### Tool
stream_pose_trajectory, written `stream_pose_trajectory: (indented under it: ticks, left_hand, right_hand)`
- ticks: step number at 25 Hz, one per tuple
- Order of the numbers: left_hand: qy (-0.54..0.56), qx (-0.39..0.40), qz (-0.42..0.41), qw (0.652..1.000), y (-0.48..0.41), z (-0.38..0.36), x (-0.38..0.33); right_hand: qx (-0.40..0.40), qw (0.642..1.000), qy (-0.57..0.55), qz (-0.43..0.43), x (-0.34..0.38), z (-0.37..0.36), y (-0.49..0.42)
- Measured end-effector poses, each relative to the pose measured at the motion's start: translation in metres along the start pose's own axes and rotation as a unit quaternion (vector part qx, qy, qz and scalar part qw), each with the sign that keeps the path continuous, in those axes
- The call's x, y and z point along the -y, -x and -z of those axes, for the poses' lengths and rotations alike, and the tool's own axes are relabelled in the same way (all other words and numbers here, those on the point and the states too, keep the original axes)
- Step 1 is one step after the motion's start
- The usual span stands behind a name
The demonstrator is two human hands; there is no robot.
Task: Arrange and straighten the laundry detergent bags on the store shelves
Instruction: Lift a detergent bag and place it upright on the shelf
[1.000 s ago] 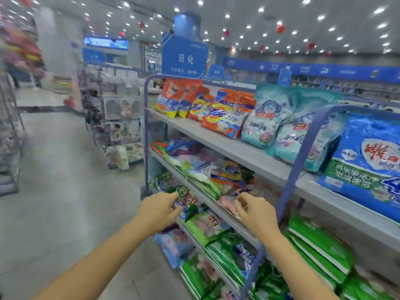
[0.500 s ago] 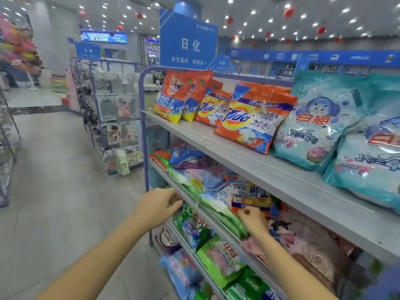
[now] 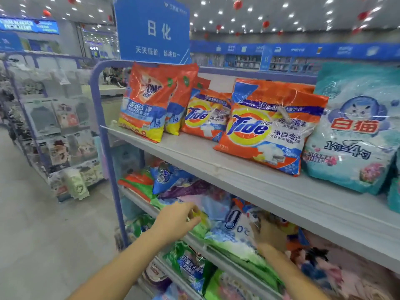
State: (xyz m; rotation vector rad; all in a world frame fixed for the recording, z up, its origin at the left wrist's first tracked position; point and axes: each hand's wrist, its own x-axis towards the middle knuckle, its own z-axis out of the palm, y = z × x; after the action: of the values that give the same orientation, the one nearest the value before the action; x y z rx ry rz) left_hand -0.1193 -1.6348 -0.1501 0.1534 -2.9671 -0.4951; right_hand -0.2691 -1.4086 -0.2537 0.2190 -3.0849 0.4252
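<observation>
- Grey metal middle shelf (image 3: 138, 201): a white-and-blue plastic detergent bag marked 0°C (image 3: 234, 237) is lying flat among heaped bags.
- Left hand (image 3: 176, 220): its fingers are curling against a green-and-yellow plastic bag (image 3: 202, 225) just beside it. Whether they are gripping it cannot be told.
- Right hand (image 3: 269, 233): it is resting on the white-and-blue bag's right end, blurred, so the finger state cannot be told.
- Grey top shelf (image 3: 238, 180): orange plastic Tide bags (image 3: 266, 131) are leaning upright.
</observation>
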Motion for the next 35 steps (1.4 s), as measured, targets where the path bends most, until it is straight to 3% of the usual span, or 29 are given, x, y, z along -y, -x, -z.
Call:
stream_pose_trajectory:
  ticks: [3, 6, 8, 9, 10, 12, 14, 15, 17, 19, 20, 21, 24, 25, 27, 29, 31, 32, 33, 34, 35]
  left_hand:
    - [0.016, 0.053, -0.049, 0.997, -0.026, 0.004, 0.035]
    - [0.074, 0.092, -0.082, 0.990, -0.052, -0.001, 0.045]
    - [0.216, 0.142, -0.060, 0.964, -0.067, -0.014, 0.041]
    - [0.312, 0.185, -0.016, 0.932, -0.071, -0.024, 0.037]
    - [0.411, 0.236, 0.054, 0.879, -0.071, -0.036, 0.033]
    - [0.586, 0.343, 0.210, 0.704, -0.066, -0.063, 0.027]
    - [0.687, 0.407, 0.288, 0.528, -0.059, -0.091, 0.021]
    - [0.718, 0.422, 0.304, 0.463, -0.056, -0.103, 0.019]
    - [0.755, 0.455, 0.292, 0.371, -0.045, -0.122, 0.015]
    - [0.776, 0.520, 0.249, 0.257, -0.027, -0.133, 0.011]
    - [0.781, 0.531, 0.233, 0.232, -0.017, -0.135, 0.010]
    - [0.780, 0.527, 0.226, 0.251, -0.009, -0.135, 0.007]
    - [0.758, 0.452, 0.218, 0.416, 0.003, -0.129, -0.009]
    - [0.758, 0.436, 0.201, 0.442, 0.005, -0.123, -0.012]
    - [0.777, 0.400, 0.180, 0.452, 0.005, -0.111, -0.014]
    - [0.796, 0.371, 0.163, 0.450, 0.010, -0.097, -0.017]
    - [0.820, 0.346, 0.140, 0.434, 0.015, -0.086, -0.023]
    - [0.832, 0.337, 0.127, 0.423, 0.018, -0.080, -0.026]
    - [0.840, 0.329, 0.114, 0.417, 0.022, -0.072, -0.031]
    - [0.845, 0.321, 0.099, 0.416, 0.025, -0.064, -0.035]
    - [0.847, 0.316, 0.082, 0.419, 0.028, -0.058, -0.036]
  right_hand:
    - [-0.019, 0.998, 0.025, -0.045, 0.016, 0.015, 0.010]
    - [-0.040, 0.987, -0.136, -0.081, 0.022, 0.030, 0.026]
    - [-0.105, 0.977, -0.182, -0.046, 0.026, 0.041, 0.042]
    - [-0.147, 0.970, -0.188, -0.037, 0.027, 0.046, 0.052]
    - [-0.180, 0.964, -0.191, -0.026, 0.030, 0.050, 0.061]
    - [-0.240, 0.949, -0.202, 0.013, 0.033, 0.054, 0.081]
    - [-0.263, 0.932, -0.241, 0.067, 0.037, 0.061, 0.104]
    - [-0.263, 0.922, -0.270, 0.090, 0.037, 0.066, 0.117]
    - [-0.243, 0.905, -0.329, 0.118, 0.035, 0.078, 0.140]
    - [-0.177, 0.910, -0.341, 0.155, 0.033, 0.091, 0.161]
    - [-0.131, 0.919, -0.323, 0.182, 0.031, 0.097, 0.172]
    - [-0.096, 0.929, -0.289, 0.209, 0.027, 0.102, 0.180]
    - [-0.076, 0.956, -0.122, 0.256, 0.009, 0.122, 0.193]
    - [-0.085, 0.960, -0.085, 0.254, 0.001, 0.126, 0.194]
    - [-0.110, 0.959, -0.069, 0.252, -0.011, 0.136, 0.194]
    - [-0.197, 0.950, -0.047, 0.240, -0.019, 0.140, 0.191]
    - [-0.297, 0.944, -0.092, 0.109, -0.026, 0.132, 0.191]
    - [-0.319, 0.928, -0.191, -0.006, -0.025, 0.126, 0.196]
    - [-0.284, 0.885, -0.350, -0.116, -0.021, 0.117, 0.201]
    - [-0.181, 0.806, -0.526, -0.200, -0.014, 0.111, 0.205]
    - [-0.048, 0.701, -0.665, -0.253, -0.009, 0.103, 0.208]
